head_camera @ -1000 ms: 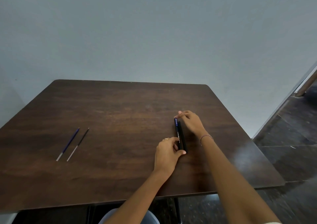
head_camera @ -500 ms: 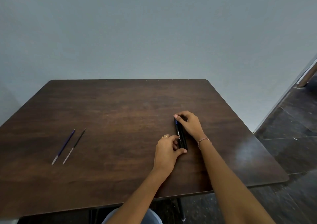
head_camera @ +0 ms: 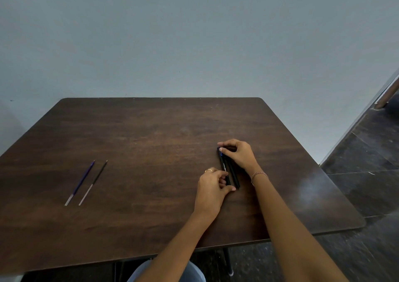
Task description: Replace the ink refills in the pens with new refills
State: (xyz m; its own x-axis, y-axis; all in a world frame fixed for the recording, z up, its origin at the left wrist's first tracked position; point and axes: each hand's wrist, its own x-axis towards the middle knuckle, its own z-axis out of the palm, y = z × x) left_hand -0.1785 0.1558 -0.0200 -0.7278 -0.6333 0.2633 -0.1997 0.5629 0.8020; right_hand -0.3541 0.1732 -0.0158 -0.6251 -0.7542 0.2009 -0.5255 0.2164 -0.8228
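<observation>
Worktop (head_camera: 151,141) of dark wood against a grey-blue wall (head_camera: 194,44). On it two black pens (head_camera: 225,166) lie side by side, left grip (head_camera: 212,184) pinching their near ends, right grip (head_camera: 239,155) the far ends.

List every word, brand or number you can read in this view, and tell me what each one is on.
Pale print along the barrel of the left pen: too small and blurred to read.
Right pen: no lettering visible.
Blue refill and black refill: no markings visible.
Table: no text, label or sign.
</observation>
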